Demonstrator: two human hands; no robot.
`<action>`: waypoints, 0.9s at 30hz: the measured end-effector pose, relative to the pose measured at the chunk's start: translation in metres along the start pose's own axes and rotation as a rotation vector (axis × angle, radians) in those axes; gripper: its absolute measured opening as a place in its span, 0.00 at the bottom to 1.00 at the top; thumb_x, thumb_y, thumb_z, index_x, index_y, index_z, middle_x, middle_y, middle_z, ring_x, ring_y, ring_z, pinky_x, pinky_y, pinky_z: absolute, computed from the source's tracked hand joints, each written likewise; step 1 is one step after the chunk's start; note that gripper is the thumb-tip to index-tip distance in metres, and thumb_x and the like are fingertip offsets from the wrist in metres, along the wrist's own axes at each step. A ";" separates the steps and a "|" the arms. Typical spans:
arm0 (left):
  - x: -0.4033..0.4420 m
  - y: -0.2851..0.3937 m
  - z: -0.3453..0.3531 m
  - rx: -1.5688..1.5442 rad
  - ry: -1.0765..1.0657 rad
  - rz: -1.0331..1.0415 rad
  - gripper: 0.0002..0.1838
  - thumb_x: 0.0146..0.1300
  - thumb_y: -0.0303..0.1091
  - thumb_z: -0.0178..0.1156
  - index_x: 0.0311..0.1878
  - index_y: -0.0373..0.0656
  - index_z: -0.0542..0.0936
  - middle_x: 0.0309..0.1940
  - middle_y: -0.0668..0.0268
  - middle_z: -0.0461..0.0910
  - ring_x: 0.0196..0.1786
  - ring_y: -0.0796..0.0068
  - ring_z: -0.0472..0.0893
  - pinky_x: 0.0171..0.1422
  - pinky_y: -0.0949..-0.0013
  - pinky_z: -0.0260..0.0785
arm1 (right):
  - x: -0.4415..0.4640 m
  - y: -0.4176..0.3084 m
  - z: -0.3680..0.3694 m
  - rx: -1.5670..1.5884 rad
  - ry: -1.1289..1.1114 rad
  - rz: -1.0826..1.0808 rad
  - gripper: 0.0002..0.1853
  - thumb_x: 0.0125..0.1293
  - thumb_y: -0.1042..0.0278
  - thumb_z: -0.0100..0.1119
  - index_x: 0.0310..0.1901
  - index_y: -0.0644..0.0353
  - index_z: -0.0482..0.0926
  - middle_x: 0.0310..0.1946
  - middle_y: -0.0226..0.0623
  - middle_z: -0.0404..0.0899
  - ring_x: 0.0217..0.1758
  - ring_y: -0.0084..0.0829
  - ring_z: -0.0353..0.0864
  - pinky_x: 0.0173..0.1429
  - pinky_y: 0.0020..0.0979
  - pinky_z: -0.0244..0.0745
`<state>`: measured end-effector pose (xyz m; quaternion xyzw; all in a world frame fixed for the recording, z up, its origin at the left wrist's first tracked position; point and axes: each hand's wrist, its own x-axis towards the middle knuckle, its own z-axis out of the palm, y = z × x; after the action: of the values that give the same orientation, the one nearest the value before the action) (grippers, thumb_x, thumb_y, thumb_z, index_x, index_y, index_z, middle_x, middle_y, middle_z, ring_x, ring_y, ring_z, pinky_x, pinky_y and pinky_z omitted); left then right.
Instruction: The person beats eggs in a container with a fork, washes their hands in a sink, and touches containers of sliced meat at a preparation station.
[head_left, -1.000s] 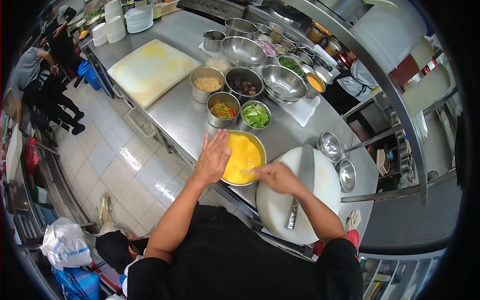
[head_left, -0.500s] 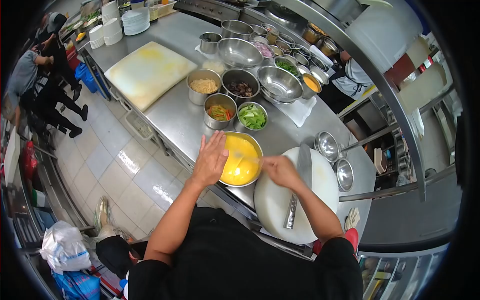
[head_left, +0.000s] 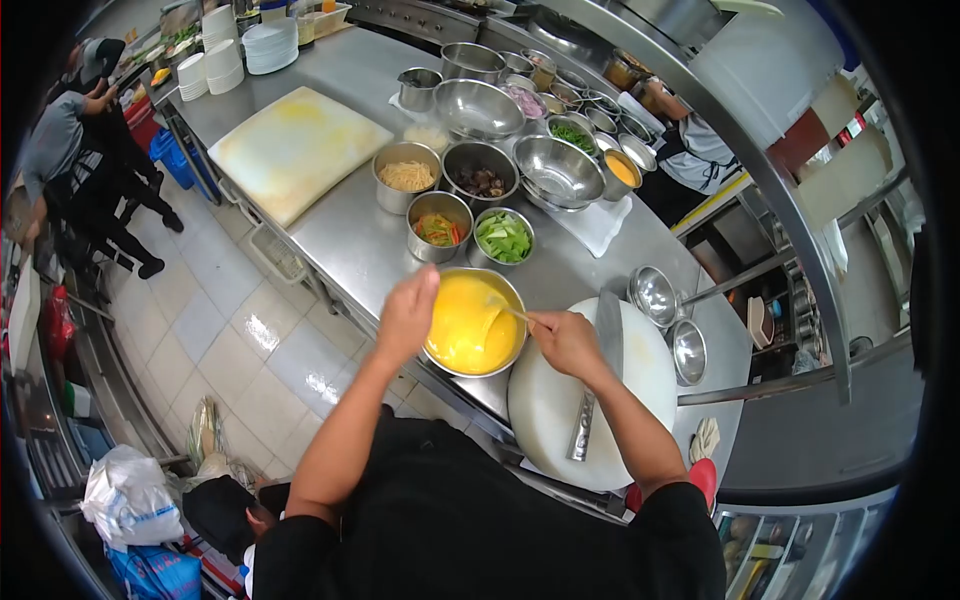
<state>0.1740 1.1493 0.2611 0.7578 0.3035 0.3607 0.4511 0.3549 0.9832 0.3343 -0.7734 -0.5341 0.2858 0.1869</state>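
Note:
In the head view, a round metal bowl (head_left: 521,350) of beaten egg (head_left: 460,335) sits at the table's near edge. My right hand (head_left: 566,342) is closed around the handle of a thin utensil (head_left: 512,310), whose tip is in the egg; I cannot tell whether it is a fork or a spoon. At the bowl's left side is my left hand (head_left: 406,315), its fingers stretched upward and holding nothing. Whether it touches the rim is unclear. Just beyond the bowl stand a pot of orange and red strips (head_left: 437,230) and one of chopped green vegetables (head_left: 504,238).
A large knife (head_left: 609,345) lies on the round white chopping block (head_left: 650,410) at right. Two small steel bowls (head_left: 688,350) stand past it. A rectangular cutting board (head_left: 300,150) and several filled pots occupy the far side. Other people (head_left: 85,160) stand at left.
My left hand has turned from flat and spread to more edge-on, moving slightly left from the bowl. The utensil has shifted in the egg. A co-worker's arm at upper right has come into view.

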 end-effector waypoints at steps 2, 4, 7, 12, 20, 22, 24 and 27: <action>0.023 -0.009 -0.012 -0.080 -0.010 -0.157 0.24 0.70 0.46 0.48 0.53 0.32 0.77 0.48 0.47 0.80 0.55 0.54 0.79 0.61 0.61 0.67 | -0.003 0.000 0.004 -0.167 0.077 0.055 0.12 0.64 0.61 0.55 0.42 0.55 0.84 0.32 0.45 0.82 0.35 0.44 0.82 0.43 0.38 0.74; 0.044 -0.015 -0.024 0.097 -0.238 -0.127 0.19 0.66 0.42 0.58 0.48 0.33 0.80 0.39 0.57 0.84 0.38 0.73 0.82 0.44 0.71 0.73 | -0.005 0.003 0.018 0.103 -0.091 -0.162 0.12 0.63 0.65 0.53 0.43 0.54 0.84 0.33 0.45 0.82 0.35 0.45 0.82 0.42 0.38 0.75; 0.050 -0.025 -0.023 0.063 -0.347 -0.097 0.15 0.65 0.40 0.59 0.40 0.34 0.79 0.28 0.63 0.81 0.32 0.78 0.78 0.37 0.72 0.70 | 0.001 0.001 0.010 0.040 0.022 -0.015 0.12 0.63 0.65 0.53 0.43 0.54 0.84 0.33 0.45 0.82 0.35 0.46 0.81 0.42 0.39 0.75; 0.036 -0.037 -0.020 0.088 -0.372 -0.076 0.14 0.65 0.39 0.59 0.30 0.38 0.72 0.18 0.69 0.72 0.24 0.79 0.76 0.29 0.73 0.68 | -0.002 0.010 0.016 0.145 0.002 -0.116 0.10 0.63 0.65 0.54 0.39 0.52 0.85 0.29 0.45 0.81 0.34 0.46 0.81 0.40 0.41 0.75; -0.081 0.002 0.021 -0.725 0.110 -0.557 0.12 0.71 0.37 0.50 0.36 0.37 0.67 0.21 0.62 0.75 0.20 0.75 0.80 0.24 0.71 0.76 | -0.002 0.002 0.014 0.003 0.000 -0.188 0.13 0.63 0.65 0.53 0.46 0.47 0.84 0.31 0.45 0.82 0.33 0.46 0.81 0.39 0.43 0.75; -0.097 0.020 0.025 -0.808 0.094 -0.634 0.13 0.71 0.38 0.51 0.35 0.37 0.67 0.21 0.63 0.75 0.20 0.75 0.80 0.23 0.72 0.75 | 0.003 -0.012 0.002 -0.225 0.188 0.059 0.12 0.63 0.64 0.53 0.46 0.47 0.84 0.30 0.45 0.82 0.33 0.46 0.81 0.39 0.42 0.75; -0.095 0.021 0.020 -0.885 0.083 -0.696 0.14 0.71 0.40 0.51 0.35 0.38 0.68 0.21 0.64 0.75 0.20 0.76 0.79 0.23 0.73 0.74 | 0.005 0.014 0.017 -0.244 0.102 -0.026 0.12 0.63 0.63 0.53 0.44 0.49 0.84 0.30 0.45 0.81 0.33 0.45 0.82 0.38 0.41 0.75; -0.073 -0.006 -0.008 -0.575 0.054 -0.622 0.17 0.70 0.45 0.52 0.33 0.39 0.72 0.20 0.68 0.75 0.21 0.79 0.78 0.22 0.78 0.68 | 0.004 -0.002 0.001 -0.006 -0.019 0.052 0.13 0.63 0.67 0.54 0.48 0.49 0.83 0.32 0.46 0.82 0.33 0.40 0.83 0.41 0.36 0.76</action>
<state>0.1260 1.0979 0.2384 0.4638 0.4165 0.2972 0.7233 0.3539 0.9874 0.3337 -0.7848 -0.5162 0.2966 0.1720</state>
